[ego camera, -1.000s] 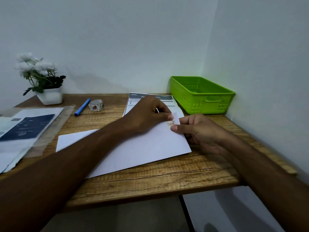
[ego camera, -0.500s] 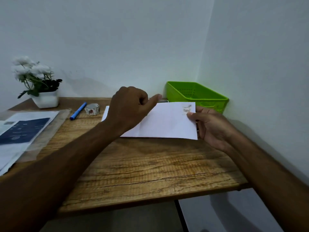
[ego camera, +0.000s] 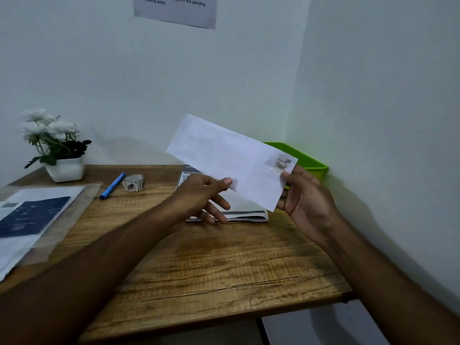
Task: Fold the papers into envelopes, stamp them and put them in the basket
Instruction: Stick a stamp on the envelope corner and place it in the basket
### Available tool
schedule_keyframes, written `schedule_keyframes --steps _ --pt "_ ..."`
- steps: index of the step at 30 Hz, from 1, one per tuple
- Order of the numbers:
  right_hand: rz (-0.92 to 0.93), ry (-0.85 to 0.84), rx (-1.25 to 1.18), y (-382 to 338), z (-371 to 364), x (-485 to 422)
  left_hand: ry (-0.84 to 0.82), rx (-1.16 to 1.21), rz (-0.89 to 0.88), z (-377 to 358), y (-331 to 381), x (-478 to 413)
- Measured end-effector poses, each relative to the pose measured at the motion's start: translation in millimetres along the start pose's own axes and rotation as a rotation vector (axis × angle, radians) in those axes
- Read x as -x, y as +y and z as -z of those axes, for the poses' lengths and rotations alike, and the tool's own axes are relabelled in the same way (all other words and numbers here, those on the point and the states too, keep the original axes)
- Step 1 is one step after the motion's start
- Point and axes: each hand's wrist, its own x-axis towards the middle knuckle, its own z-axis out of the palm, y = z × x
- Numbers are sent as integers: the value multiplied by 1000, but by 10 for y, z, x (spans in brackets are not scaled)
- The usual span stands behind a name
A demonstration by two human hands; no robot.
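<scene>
Uncurled since half a second back: left hand (ego camera: 199, 197), then a loose fist over the envelope (ego camera: 224, 155), now with fingers (ego camera: 220, 204) nearly straight and spread apart under the paper, not touching it. Only the thumb tip laid against the envelope's lower long edge. Right hand (ego camera: 306, 195) clamped on the envelope's right short end as before: thumb on the front just below the stamp (ego camera: 282, 163), other fingers hidden behind the paper.

Lifted off the bench (ego camera: 211, 265) too, and tipped: envelope now in the air, left end higher and towards the wall, right end lower, stamped corner in front of the green basket (ego camera: 312, 161) and covering most of it. Cannot tell whether anything lies in the basket.

Below the left hand, flat on the bench, a stack of printed papers (ego camera: 245, 212), partly covered by hand and envelope. Further left, a roll of stickers (ego camera: 133, 183) and near it a blue pen (ego camera: 112, 186), the two not touching. At the back left corner, white flowers in a white pot (ego camera: 66, 168). At the left edge, sheets in a clear plastic sleeve (ego camera: 37, 212), one with a dark blue panel. High on the wall, a printed notice (ego camera: 174, 8), cut off by the frame top.
</scene>
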Motion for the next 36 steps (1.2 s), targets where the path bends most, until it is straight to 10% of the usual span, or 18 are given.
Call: schedule_keyframes --steps 26,36 --pt "-60 407 -38 -323 638 -184 129 -9 -270 -659 456 -981" --pt "-234 240 -44 -382 786 -551 204 -1024 -927 -831 279 -1062"
